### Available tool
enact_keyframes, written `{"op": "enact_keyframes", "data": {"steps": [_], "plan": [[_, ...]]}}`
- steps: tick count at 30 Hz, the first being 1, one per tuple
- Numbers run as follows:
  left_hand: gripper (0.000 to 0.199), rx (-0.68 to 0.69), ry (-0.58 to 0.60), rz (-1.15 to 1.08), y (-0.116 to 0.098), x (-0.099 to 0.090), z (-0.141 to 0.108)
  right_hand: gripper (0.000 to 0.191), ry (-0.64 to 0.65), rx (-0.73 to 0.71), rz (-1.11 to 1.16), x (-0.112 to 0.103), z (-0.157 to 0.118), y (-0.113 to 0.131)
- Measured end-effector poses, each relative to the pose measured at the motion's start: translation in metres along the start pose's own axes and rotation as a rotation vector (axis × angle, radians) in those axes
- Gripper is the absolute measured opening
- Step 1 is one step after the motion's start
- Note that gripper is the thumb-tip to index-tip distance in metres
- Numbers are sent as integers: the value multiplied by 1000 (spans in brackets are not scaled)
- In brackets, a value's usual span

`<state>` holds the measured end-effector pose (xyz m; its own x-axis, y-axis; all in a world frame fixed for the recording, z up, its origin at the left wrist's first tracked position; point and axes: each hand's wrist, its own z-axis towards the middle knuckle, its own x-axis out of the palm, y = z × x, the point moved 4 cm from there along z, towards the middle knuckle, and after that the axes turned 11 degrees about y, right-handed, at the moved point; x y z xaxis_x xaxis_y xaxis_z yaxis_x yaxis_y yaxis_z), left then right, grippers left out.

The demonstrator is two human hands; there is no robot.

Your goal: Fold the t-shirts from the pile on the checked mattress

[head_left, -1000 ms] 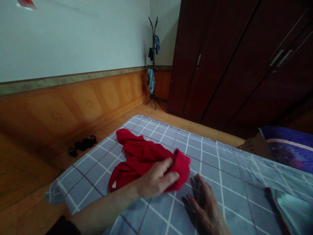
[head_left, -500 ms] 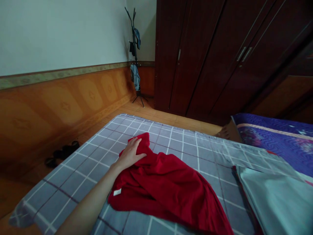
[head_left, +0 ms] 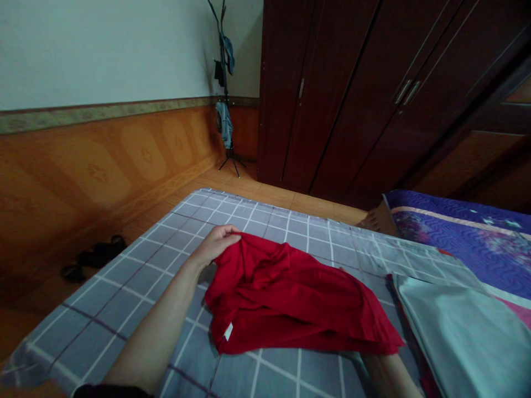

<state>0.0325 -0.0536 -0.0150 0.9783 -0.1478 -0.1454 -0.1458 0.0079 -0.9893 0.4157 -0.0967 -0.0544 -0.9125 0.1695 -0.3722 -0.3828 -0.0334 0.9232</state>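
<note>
A crumpled red shirt (head_left: 290, 293) with a small white label near its lower left lies over a checked grey bed sheet (head_left: 166, 243). My left hand (head_left: 219, 240) pinches its upper left corner between thumb and fingers, lifting that edge a little off the sheet. From the lower right, my right hand (head_left: 377, 362) reaches beneath the shirt. Only the wrist and forearm show clearly there, along with perhaps a fingertip at the shirt's far edge, so its grip is hidden by the cloth.
Right of the shirt lies a folded pale blue-green cloth (head_left: 460, 320). Beyond it is a purple flowered quilt (head_left: 448, 226). Dark shoes (head_left: 95, 257) sit on the floor at left. A coat stand (head_left: 226, 110) and a dark wooden wardrobe (head_left: 332, 94) stand behind the bed.
My left hand went from resting spread on the shirt to pinching its corner. My right forearm has come into view under the shirt. The shirt has shifted and spread out somewhat.
</note>
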Motion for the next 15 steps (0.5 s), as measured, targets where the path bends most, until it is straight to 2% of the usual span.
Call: {"op": "enact_keyframes", "data": {"steps": [2,3,6,8,10,11,13,15], "plan": [[27,22,-182,-219,6,-11,9,34,27,36,93,4,7,-6],[30,42,-240,-250,9,-17,12,37,45,56,150,7,9,-10],[35,89,-355,-267,17,-30,15,54,51,116,430,16,7,-17],[37,103,-388,-246,21,-35,13,62,-3,101,496,20,-3,-14],[42,108,-366,-196,23,-36,10,57,-14,-22,301,26,-18,2],[44,108,-339,-165,24,-35,9,51,31,-130,158,32,-27,15],[50,109,-275,-107,26,-31,8,45,218,-389,-96,54,-48,43],[56,112,-226,-67,29,-28,8,56,413,-599,-284,83,-69,64]]}}
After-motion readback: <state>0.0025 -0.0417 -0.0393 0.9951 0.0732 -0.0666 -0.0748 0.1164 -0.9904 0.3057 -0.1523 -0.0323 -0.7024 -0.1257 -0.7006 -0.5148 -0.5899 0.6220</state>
